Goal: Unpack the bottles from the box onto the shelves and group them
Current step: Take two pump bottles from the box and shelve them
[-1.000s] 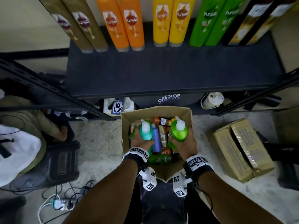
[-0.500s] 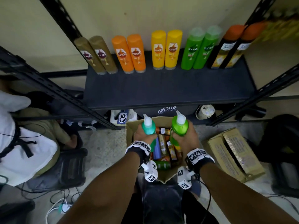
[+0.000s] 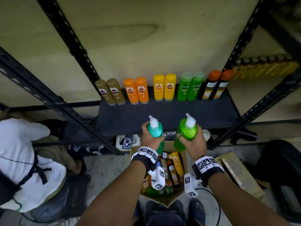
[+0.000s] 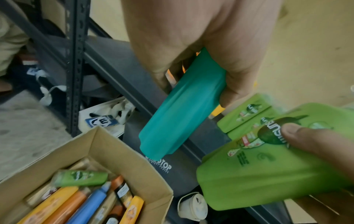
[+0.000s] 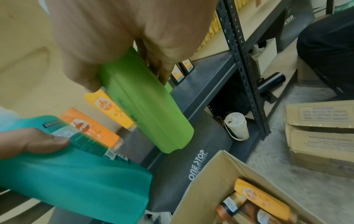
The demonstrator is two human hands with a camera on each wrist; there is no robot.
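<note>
**Both Hands Holding Bottles Above the Box**

The left hand (image 3: 150,137) has its fingers (image 4: 237,84) wrapped around a teal plastic bottle with a white nozzle cap (image 3: 154,128). The right hand (image 3: 193,142) has its fingers (image 5: 153,63) wrapped around a bright green plastic bottle with a white nozzle cap (image 3: 187,131). Both bottles are held upright above the open cardboard box (image 3: 169,202), level with the front edge of the dark metal shelf (image 3: 162,111). Ten bottles stand in colour pairs along the shelf's rear.

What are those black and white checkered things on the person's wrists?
Each bare forearm wears a black wrist strap ringed with white squares printed in black code patterns. A small white block with more such squares hangs under each wrist. A thin black cable trails from the right one.
</note>
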